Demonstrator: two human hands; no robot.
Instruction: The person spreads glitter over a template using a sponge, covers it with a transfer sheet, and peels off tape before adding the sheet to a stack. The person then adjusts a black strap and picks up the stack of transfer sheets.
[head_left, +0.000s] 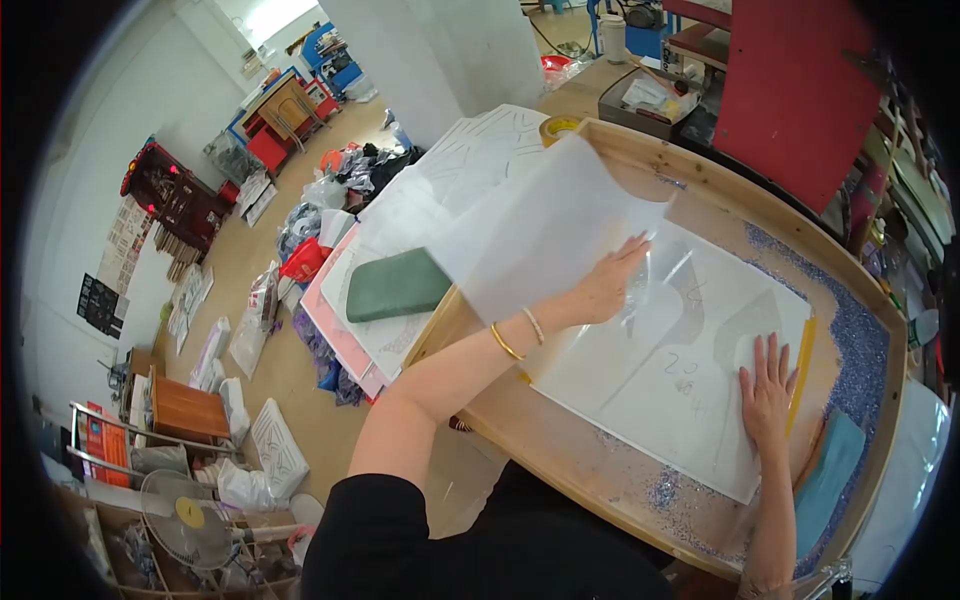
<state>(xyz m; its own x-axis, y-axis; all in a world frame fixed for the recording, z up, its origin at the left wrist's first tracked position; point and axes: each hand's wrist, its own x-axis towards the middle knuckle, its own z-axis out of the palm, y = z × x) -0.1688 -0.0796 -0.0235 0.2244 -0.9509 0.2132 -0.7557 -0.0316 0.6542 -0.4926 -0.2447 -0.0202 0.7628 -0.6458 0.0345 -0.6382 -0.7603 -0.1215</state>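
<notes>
A shallow wooden tray (556, 507) lies in front of me, with a white sheet (640, 385) flat inside it. Faint drawn shapes and handwritten marks show on this sheet. From its left part, a translucent film (540, 225) rises and curls over the tray's left side. My left hand (603, 287) rests at the base of the curled film, fingers stretched out. Near the sheet's right edge, beside a yellow strip (803, 365), my right hand (768, 392) lies flat with its fingers apart. Small blue-violet granules (862, 345) are spread along the tray's right side.
A blue pad (832, 470) sits in the tray's right corner. Left of the tray, a green pad (397, 286) lies on stacked sheets. A tape roll (560, 128) is at the far rim. Behind stand a box (648, 105) and a red panel (795, 95).
</notes>
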